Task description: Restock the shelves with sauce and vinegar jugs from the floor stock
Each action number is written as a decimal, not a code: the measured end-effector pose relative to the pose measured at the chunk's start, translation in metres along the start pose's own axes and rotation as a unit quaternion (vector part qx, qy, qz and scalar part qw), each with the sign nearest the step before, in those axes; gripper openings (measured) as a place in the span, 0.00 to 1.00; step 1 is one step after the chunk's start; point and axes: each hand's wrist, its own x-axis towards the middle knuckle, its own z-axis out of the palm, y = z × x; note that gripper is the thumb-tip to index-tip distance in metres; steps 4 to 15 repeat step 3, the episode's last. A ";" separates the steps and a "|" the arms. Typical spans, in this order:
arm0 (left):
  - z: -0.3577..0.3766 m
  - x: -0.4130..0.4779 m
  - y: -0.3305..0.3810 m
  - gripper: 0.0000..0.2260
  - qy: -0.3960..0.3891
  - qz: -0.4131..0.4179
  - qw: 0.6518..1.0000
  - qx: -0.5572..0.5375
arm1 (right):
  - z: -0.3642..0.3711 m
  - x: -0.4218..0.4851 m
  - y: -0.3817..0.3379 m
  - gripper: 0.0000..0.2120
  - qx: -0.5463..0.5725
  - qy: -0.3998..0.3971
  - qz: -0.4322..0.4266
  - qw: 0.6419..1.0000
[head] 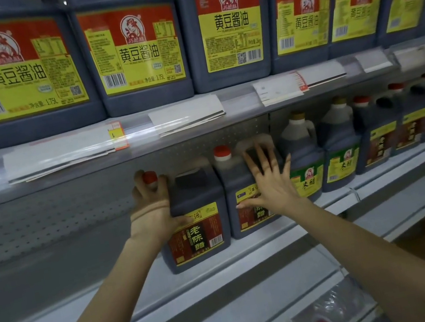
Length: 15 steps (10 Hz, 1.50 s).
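— Where is the aged vinegar jug [197, 220] standing?
— At the middle shelf's [266, 246] front edge, the left hand [150, 203] clutching its neck; the right hand [271, 184] is pressing spread fingers [264, 158] against the neighbouring jug [237, 182].

Grey metal shelves [222, 287], perforated back panel [46, 224], white price tags [186, 114], dim light.

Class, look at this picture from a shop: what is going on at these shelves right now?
A person is stocking a shop shelf. Their left hand grips a dark vinegar jug at its shoulder, by the red cap; the jug stands upright at the front of the lower shelf. The right hand lies flat, fingers spread, against the neighbouring jug. Large soy sauce jugs line the shelf above.
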 end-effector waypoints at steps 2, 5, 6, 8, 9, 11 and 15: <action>-0.003 -0.004 0.004 0.44 -0.014 -0.009 1.000 0.025 | -0.002 -0.025 0.005 0.51 -0.026 0.004 -0.005 1.000; -0.011 -0.006 0.008 0.44 -0.012 -0.013 0.997 0.075 | -0.013 -0.026 0.003 0.44 -0.013 0.013 0.023 1.000; -0.011 -0.006 0.008 0.44 -0.012 -0.013 0.997 0.075 | -0.013 -0.026 0.003 0.44 -0.013 0.013 0.023 1.000; -0.011 -0.006 0.008 0.44 -0.012 -0.013 0.997 0.075 | -0.013 -0.026 0.003 0.44 -0.013 0.013 0.023 1.000; -0.011 -0.006 0.008 0.44 -0.012 -0.013 0.997 0.075 | -0.013 -0.026 0.003 0.44 -0.013 0.013 0.023 1.000; -0.011 -0.006 0.008 0.44 -0.012 -0.013 0.997 0.075 | -0.013 -0.026 0.003 0.44 -0.013 0.013 0.023 1.000; -0.011 -0.006 0.008 0.44 -0.012 -0.013 0.997 0.075 | -0.013 -0.026 0.003 0.44 -0.013 0.013 0.023 1.000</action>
